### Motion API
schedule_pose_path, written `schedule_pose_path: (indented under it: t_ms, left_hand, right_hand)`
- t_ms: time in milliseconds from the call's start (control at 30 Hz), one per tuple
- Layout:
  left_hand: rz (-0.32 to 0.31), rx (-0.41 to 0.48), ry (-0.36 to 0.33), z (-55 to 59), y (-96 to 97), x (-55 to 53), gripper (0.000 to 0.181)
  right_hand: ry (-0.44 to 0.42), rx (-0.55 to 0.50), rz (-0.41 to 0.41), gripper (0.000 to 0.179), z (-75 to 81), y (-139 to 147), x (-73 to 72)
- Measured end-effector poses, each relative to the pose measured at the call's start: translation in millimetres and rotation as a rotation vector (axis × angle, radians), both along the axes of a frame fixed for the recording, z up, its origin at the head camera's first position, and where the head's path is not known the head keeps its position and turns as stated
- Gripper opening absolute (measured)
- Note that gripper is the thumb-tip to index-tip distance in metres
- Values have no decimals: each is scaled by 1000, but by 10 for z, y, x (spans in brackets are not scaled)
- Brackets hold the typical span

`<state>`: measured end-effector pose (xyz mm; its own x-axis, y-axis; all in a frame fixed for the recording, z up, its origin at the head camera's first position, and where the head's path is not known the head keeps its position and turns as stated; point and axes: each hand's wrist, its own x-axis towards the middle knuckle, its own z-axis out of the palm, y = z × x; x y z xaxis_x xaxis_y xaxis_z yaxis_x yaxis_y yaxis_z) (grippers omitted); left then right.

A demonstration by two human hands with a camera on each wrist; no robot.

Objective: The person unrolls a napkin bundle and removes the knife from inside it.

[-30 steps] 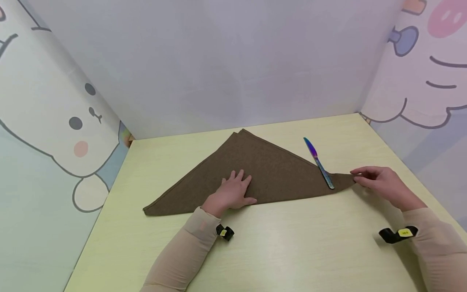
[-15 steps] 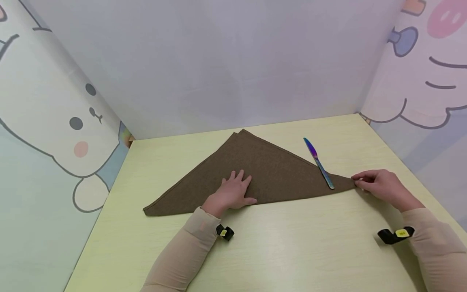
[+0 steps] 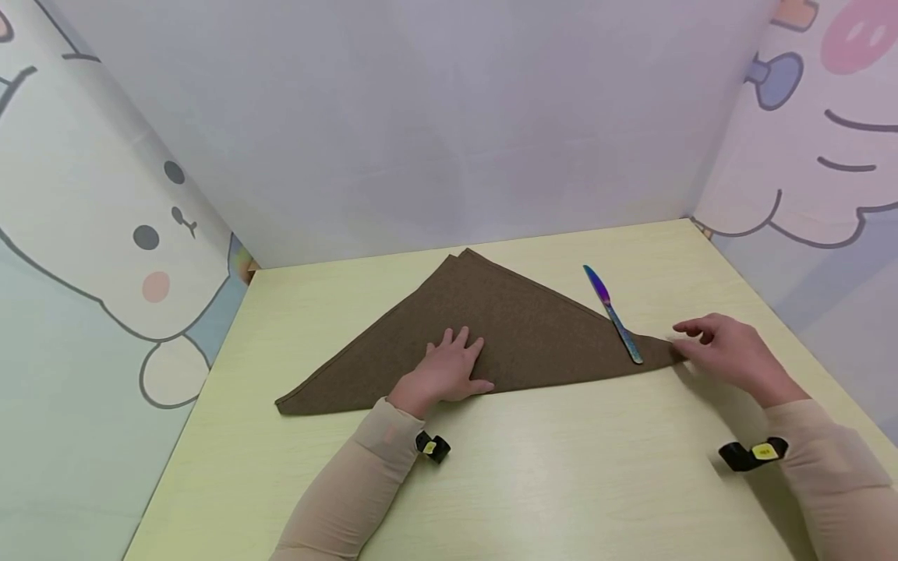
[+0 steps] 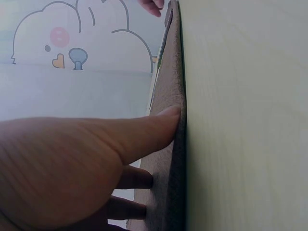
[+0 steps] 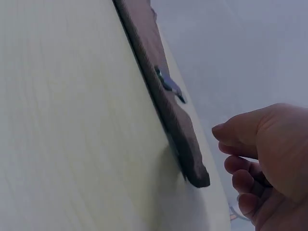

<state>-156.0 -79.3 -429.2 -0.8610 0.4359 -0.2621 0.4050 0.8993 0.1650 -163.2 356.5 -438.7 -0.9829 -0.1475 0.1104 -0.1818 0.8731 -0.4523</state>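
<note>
A brown cloth (image 3: pixel 533 335), folded into a rough triangle, lies on the table with its long edge toward me. My left hand (image 3: pixel 443 372) rests on it with fingers spread, and in the left wrist view the thumb (image 4: pixel 154 132) lies along the folded edge. By the cloth's right tip, my right hand (image 3: pixel 733 354) hovers with thumb and forefinger parted. The right wrist view shows that hand (image 5: pixel 274 159) apart from the tip, its fingers loosely bent around nothing. A rainbow-coloured table knife (image 3: pixel 617 319) lies slantwise, its handle on the cloth and its blade pointing away.
The pale wooden table (image 3: pixel 547 475) ends at a plain light wall (image 3: pixel 449 132) behind. Panels with cartoon prints stand at the left and right sides. Black wrist cameras (image 3: pixel 433 446) sit on both sleeves.
My right hand was pinching the cloth's right tip and drew it slightly down toward me. Now it has let go and risen a little. My left hand and the knife stay put.
</note>
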Motion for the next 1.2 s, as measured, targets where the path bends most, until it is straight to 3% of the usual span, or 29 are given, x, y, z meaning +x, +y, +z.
schedule_pose_path:
  t_ms: [167, 533, 1200]
  left_hand:
    - [-4, -15, -1, 0, 2, -4, 78]
    - [-13, -48, 10, -7, 7, -10, 78]
    - [-11, -56, 11, -3, 23, -21, 79]
  right_hand:
    - [70, -53, 33, 37, 89, -190, 13]
    - [-9, -133, 50, 38, -7, -506, -55]
    - [-69, -109, 6, 56, -210, -537, -75]
